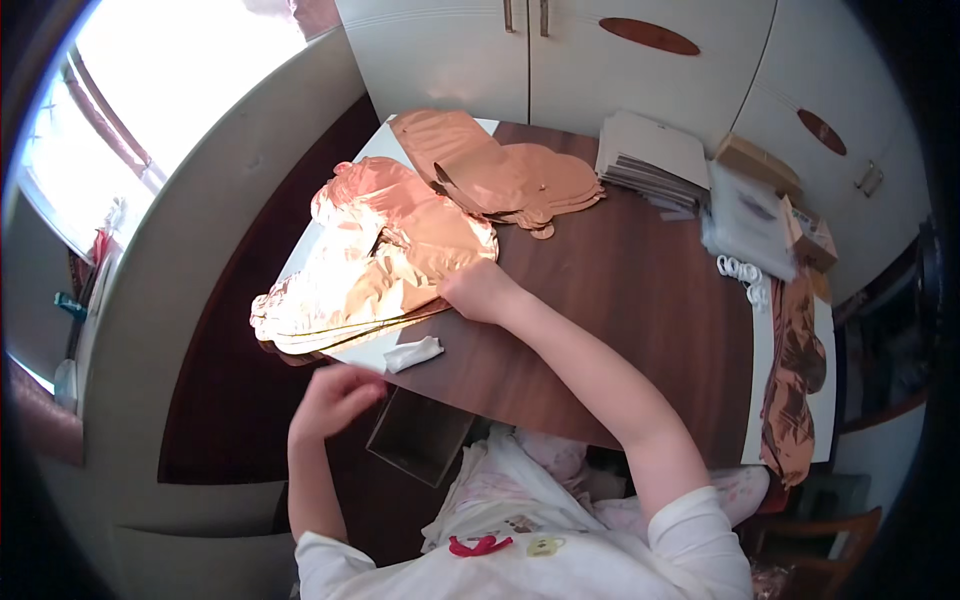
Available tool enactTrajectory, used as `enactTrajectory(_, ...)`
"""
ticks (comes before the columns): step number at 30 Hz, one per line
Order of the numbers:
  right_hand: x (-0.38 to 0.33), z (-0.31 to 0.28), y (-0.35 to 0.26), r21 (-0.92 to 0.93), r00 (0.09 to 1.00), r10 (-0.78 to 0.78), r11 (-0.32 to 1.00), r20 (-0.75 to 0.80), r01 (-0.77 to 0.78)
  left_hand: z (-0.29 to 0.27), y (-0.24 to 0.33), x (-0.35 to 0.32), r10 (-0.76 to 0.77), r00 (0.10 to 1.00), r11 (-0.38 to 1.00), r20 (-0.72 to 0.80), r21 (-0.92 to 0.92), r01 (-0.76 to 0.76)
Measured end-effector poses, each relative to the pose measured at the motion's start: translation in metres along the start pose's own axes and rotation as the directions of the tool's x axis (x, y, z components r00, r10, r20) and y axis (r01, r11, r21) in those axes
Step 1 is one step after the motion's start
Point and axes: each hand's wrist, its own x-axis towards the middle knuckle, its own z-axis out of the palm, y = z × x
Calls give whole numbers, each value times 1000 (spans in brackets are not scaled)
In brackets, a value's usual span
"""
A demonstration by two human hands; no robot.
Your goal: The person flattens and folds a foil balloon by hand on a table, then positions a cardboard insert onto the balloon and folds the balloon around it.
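A pile of flat rose-gold foil balloons (375,255) lies on the left part of the dark wooden table (620,330). My right hand (478,291) rests on the near right edge of this pile, fingers closed on the foil. My left hand (335,400) hovers below the table's near left corner, fingers curled, holding nothing that I can see. A small white crumpled piece (414,353) lies on the table edge between both hands. A second stack of the same foil balloons (500,170) lies farther back.
A stack of white cards (650,155), clear plastic bags (748,220), cardboard boxes (775,170) and white rings (742,270) sit at the far right. More foil (795,380) hangs over the right edge. White cabinets (600,50) stand behind. An open box (420,435) sits under the table.
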Motion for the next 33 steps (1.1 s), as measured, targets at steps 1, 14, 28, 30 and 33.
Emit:
enactTrajectory(1,3,-3,0,41,999,50,998,19,-50,-2,13,2,2,1000,1000,-5,7,-2)
enactTrajectory(14,8,-10,-4,415,924,366,862,-114,-291,35,1,116,161,987,838,8,527,-141)
enactTrajectory(28,-28,18,-16,199,915,136,978,-379,-64,-35,-69,136,-111,933,992,-341,-100,81)
enactTrajectory(30,-30,16,-15,188,934,147,978,-325,-88,-46,-53,132,-152,893,988,-425,-77,132)
enactTrajectory(33,-33,15,-13,200,910,185,973,-372,-116,-54,-50,132,-67,908,992,-413,66,103)
